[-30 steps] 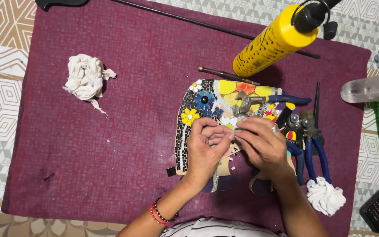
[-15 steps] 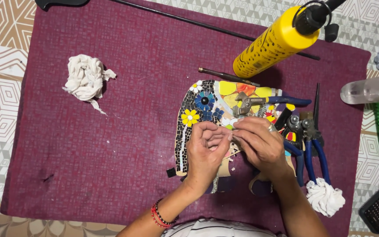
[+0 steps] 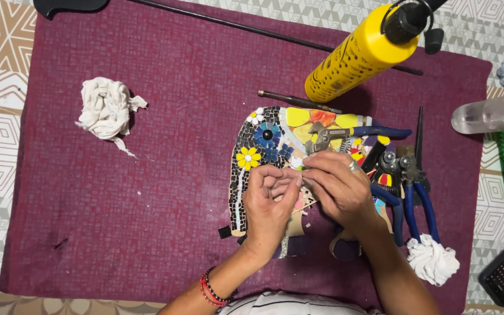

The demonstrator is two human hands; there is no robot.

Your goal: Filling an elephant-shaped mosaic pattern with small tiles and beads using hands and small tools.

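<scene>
Left hand (image 3: 268, 201) and right hand (image 3: 338, 188) meet over the colourful tile mosaic panel (image 3: 275, 140); fingers (image 3: 290, 178) of both pinch a small pale tile fragment (image 3: 296, 163). Blue-handled nippers (image 3: 412, 181) lie just beside.

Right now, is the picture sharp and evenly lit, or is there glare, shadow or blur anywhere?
Head view: light is soft and even; the hands and mosaic piece look sharp. The yellow bottle throws a faint shadow on the maroon mat. The clear bottle shows mild shine; no strong glare.
</scene>
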